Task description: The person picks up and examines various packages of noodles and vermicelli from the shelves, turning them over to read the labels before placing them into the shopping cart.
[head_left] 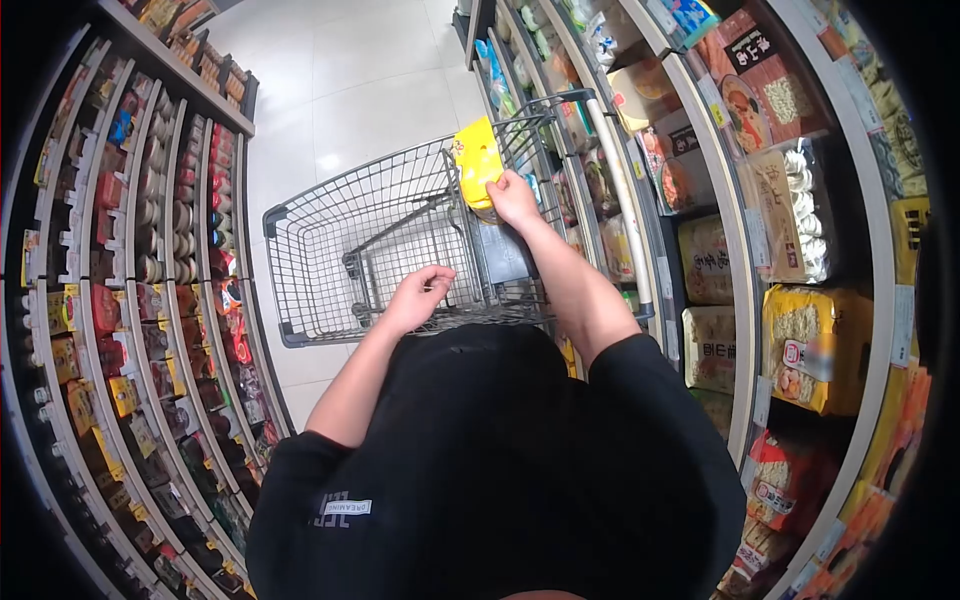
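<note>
My right hand (513,200) is closed on the lower end of a bright yellow packet (479,160), held up over the handle end of the shopping cart. Dark marks show on the packet, but I cannot read them. The metal wire shopping cart (330,200) stands in front of me, its basket stretching to the left. Over the near side of the cart is my left hand (422,297), its fingers loosely curled in with nothing seen in them. The cart's pale push bar (620,190) is at the right, with neither hand on it.
Shelves of jars and packets (165,220) line the left side. Close on the right, shelves hold packs of noodles (800,340) and other bagged goods. A pale tiled floor (370,60) runs between them beyond the cart.
</note>
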